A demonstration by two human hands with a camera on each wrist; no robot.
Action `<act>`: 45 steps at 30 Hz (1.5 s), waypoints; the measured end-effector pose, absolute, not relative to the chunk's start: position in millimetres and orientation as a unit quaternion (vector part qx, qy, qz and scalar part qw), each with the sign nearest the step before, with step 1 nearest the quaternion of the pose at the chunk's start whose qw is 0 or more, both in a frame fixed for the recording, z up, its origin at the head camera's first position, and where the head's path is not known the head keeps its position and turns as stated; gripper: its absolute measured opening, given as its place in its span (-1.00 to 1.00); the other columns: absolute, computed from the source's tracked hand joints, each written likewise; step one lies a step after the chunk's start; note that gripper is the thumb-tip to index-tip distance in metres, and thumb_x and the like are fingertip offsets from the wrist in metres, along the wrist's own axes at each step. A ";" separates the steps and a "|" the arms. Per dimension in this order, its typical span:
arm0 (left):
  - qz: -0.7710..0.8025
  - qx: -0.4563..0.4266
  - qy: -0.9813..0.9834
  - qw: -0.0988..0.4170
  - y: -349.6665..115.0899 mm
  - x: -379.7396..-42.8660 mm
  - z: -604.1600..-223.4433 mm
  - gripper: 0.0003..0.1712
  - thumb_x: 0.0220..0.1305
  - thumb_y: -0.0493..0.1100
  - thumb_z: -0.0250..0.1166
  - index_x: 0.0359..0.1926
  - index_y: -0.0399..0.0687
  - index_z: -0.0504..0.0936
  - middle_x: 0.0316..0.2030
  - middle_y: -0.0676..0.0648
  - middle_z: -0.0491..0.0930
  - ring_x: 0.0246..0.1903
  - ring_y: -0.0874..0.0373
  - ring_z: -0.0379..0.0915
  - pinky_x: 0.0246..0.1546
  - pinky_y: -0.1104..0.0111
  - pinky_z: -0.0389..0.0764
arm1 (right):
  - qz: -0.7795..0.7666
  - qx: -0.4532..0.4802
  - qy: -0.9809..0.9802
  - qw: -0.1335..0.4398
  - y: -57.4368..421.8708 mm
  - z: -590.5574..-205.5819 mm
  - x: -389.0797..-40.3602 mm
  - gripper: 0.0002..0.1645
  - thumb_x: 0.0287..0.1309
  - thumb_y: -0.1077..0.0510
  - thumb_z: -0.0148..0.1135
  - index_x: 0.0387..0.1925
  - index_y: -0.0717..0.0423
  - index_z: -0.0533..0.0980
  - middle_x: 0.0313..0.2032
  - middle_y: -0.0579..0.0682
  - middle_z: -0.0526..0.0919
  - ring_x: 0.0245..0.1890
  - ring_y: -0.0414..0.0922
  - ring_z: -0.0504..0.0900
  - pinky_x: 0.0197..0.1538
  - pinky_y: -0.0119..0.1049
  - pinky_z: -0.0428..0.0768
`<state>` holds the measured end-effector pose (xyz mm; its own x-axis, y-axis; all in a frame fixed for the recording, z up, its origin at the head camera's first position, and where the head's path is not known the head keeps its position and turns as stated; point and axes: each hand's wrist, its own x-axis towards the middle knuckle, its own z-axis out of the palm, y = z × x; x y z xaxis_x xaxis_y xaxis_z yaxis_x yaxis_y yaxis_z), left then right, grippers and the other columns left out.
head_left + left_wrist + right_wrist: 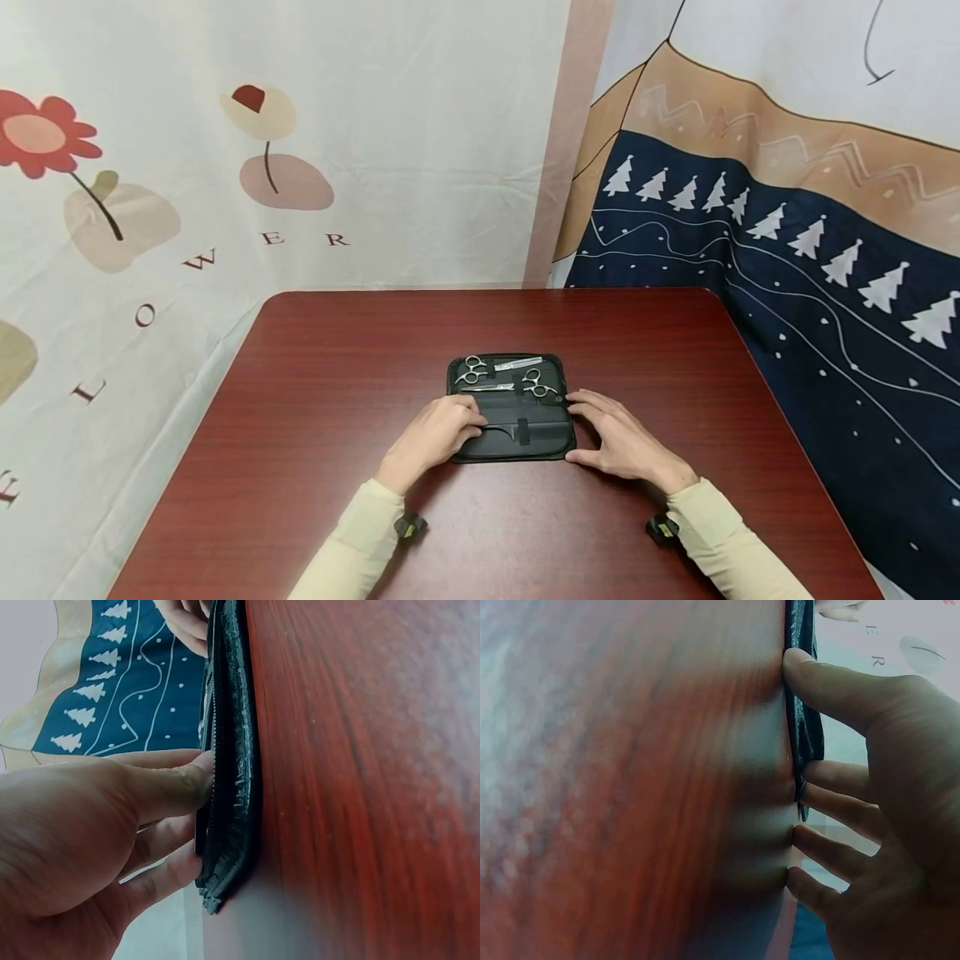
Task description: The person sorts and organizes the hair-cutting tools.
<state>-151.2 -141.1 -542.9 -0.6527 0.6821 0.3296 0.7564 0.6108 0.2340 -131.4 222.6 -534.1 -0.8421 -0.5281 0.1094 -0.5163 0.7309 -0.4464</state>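
A reddish-brown table [300, 400] with wood grain and rounded far corners stands before two hanging cloths. The white cloth [435, 125] on the left carries a red flower [37, 133] and pale rounded shapes; the cloth on the right [697, 250] shows tan hills above a navy slope with white trees [807, 239]. Both forearms wear pale yellow sleeves [352, 542], with a small black device at each wrist.

Spaced letters [273, 238] on the white cloth can be read as F, L, O, W, E, R, rising from the lower left.

A black zip case [551, 435] lies open on the table, between the two hands. Its far part holds two pairs of scissors [538, 388], one above the other, handles at opposite ends; straps cross them.

The left hand [431, 437] is over the case's left part, thumb and fingers pinching what looks like a black comb [501, 429], though the fingers cover much of it. The right hand [624, 437] is loose and spread along the case's right edge, its thumb touching the near corner and its fingers farther up that side.
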 end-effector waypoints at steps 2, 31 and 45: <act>-0.186 -0.382 -0.902 0.081 -137.6 -146.2 -531.1 -0.89 0.43 -0.16 0.57 -0.08 0.00 0.95 -0.22 0.10 0.74 -0.19 0.19 0.75 -0.12 0.26 0.80 | -0.235 -0.280 0.931 0.014 222.5 -534.2 -131.8 -0.22 0.16 -0.10 0.77 0.31 0.14 0.68 0.50 0.10 0.63 0.65 0.25 0.47 0.63 0.34 0.47; -0.288 -0.236 -0.928 0.011 -174.7 -223.9 -526.7 -0.17 0.64 0.27 0.31 0.65 -0.13 0.48 0.57 -0.36 0.46 0.58 -0.42 0.35 0.56 -0.44 0.37 | -0.247 -0.276 0.929 0.015 222.6 -533.6 -130.7 -0.22 0.15 -0.08 0.77 0.31 0.14 0.69 0.51 0.09 0.63 0.65 0.26 0.47 0.63 0.36 0.47; -0.209 -0.242 -0.947 -0.009 -188.0 -273.9 -587.9 -0.31 0.71 0.28 0.16 0.53 -0.07 0.64 0.43 -0.20 0.62 0.40 -0.26 0.53 0.35 -0.28 0.58 | -0.250 -0.265 0.931 0.025 222.5 -533.6 -129.3 -0.22 0.13 -0.10 0.78 0.31 0.11 0.69 0.53 0.08 0.61 0.67 0.23 0.45 0.63 0.36 0.47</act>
